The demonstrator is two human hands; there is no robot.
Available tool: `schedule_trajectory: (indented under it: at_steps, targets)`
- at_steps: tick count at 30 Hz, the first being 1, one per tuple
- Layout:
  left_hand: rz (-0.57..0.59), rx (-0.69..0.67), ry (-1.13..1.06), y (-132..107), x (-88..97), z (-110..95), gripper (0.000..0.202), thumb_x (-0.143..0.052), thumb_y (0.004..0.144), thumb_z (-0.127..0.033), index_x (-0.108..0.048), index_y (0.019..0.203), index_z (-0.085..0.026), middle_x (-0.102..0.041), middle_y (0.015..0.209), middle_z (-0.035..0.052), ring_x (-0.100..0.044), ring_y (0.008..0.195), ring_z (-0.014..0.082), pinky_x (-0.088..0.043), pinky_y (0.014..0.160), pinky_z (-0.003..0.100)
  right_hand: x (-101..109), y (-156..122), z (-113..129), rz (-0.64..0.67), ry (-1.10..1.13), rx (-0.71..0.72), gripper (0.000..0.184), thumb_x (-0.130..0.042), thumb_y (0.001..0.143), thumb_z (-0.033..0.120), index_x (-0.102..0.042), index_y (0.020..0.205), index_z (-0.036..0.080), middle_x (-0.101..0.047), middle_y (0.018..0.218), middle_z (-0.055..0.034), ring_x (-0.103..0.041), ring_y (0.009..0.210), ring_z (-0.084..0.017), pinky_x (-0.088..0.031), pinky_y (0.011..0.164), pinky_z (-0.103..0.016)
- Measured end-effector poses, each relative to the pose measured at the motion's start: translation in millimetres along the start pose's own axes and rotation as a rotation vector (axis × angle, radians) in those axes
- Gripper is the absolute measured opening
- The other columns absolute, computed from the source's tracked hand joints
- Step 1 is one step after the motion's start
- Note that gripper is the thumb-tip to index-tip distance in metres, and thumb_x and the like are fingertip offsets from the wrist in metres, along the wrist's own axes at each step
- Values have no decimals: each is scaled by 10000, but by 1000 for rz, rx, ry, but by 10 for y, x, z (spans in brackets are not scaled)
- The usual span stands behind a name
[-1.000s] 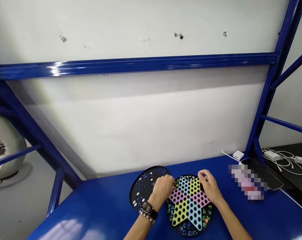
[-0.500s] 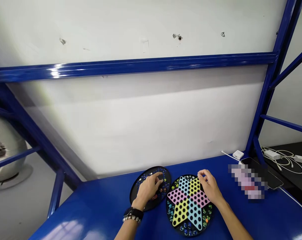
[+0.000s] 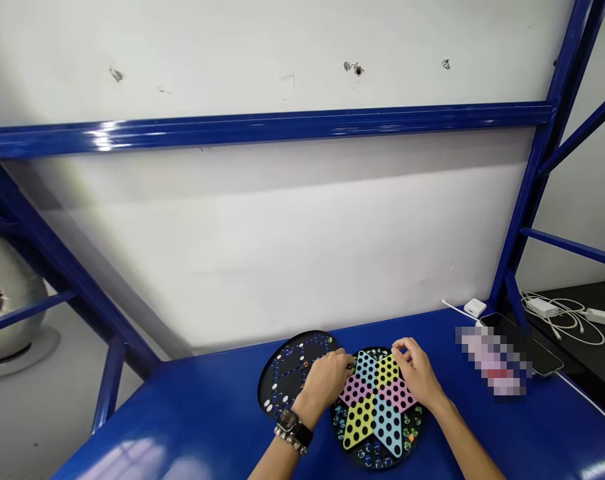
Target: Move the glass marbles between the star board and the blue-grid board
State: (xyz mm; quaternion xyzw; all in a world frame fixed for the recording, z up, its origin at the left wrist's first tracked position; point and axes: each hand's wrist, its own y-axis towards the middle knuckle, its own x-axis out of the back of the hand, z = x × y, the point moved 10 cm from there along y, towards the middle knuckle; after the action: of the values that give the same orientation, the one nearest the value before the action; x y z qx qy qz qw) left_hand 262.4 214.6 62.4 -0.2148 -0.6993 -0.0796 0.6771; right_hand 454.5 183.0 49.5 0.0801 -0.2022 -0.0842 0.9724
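View from the head camera. I take the star board (image 3: 377, 408) as landmark: a round black disc bearing a six-pointed star in pink, yellow and blue, lying flat on the blue desk (image 3: 207, 413).

The left hand (image 3: 327, 381) sits at the board's upper-left edge, its fingertips (image 3: 349, 365) drawn together over the rim. I cannot tell whether they pinch a marble. The right hand (image 3: 416, 375) lies over the board's upper-right part, fingers curled at the rim. I cannot tell whether it grasps anything.

Glass marbles (image 3: 379, 459) lie in the rim on the board's near side. A black perforated tray (image 3: 282, 373) lies just left of the board. A wristwatch (image 3: 293, 425) circles the left wrist. Well right of the board are a phone (image 3: 537, 353) and a white charger (image 3: 475, 308).
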Motion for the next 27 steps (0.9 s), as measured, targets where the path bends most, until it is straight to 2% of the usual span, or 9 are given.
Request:
schedule_trajectory:
  at_steps: [3, 6, 9, 13, 17, 21, 27]
  targets:
    - [31, -41, 18, 1, 8, -20, 292, -470, 958, -185, -748, 1029, -239, -741, 1079, 64, -703, 1023, 249, -527, 829, 319, -9, -5, 21, 6, -1, 9, 385, -455, 953, 570, -641, 915, 235, -624, 936, -35, -572, 678, -154, -491, 666, -294]
    - [61, -83, 46, -30, -6, -42, 385, -384, 967, -127, -753, 981, -234, -735, 1044, 76, -704, 991, 240, -531, 823, 320, -26, -5, 21, 21, -3, 14, 373, -456, 956, 560, -639, 927, 237, -625, 949, -33, -574, 681, -153, -488, 656, -290]
    - [89, -108, 38, -66, -20, -39, 433, -362, 946, -94, -755, 1031, -254, -727, 1071, 75, -704, 993, 231, -535, 840, 321, -16, -1, 10, 13, -5, 19, 371, -461, 955, 557, -645, 926, 235, -630, 946, -32, -576, 674, -151, -489, 646, -289]
    - [137, -121, -42, -85, -33, 23, 450, -447, 874, -67, -734, 1150, -277, -714, 1195, 57, -690, 1084, 228, -533, 884, 306, 9, 5, 12, -7, 6, 36, 365, -479, 953, 550, -661, 925, 235, -643, 944, -34, -586, 671, -153, -499, 643, -294]
    - [174, -130, -62, -91, -38, 74, 562, -457, 757, 32, -745, 1117, -291, -743, 1147, 24, -698, 1067, 208, -530, 864, 278, -7, 12, -8, 2, 12, 41, 371, -481, 951, 559, -663, 943, 236, -654, 974, -40, -598, 692, -157, -516, 674, -302]
    - [156, -123, -57, -97, -26, 61, 547, -468, 746, 22, -752, 1081, -305, -756, 1087, 17, -712, 1000, 215, -535, 820, 290, -42, 10, -27, 21, -7, 50, 371, -476, 952, 563, -652, 949, 237, -654, 976, -38, -602, 698, -157, -519, 691, -303]
    - [46, -115, -74, -138, 34, 98, 368, -501, 827, -111, -740, 1043, -288, -718, 1104, 35, -704, 957, 227, -525, 827, 323, -80, 1, -32, 48, -39, 55, 344, -454, 970, 531, -631, 962, 236, -641, 1001, -38, -612, 727, -162, -522, 765, -328]
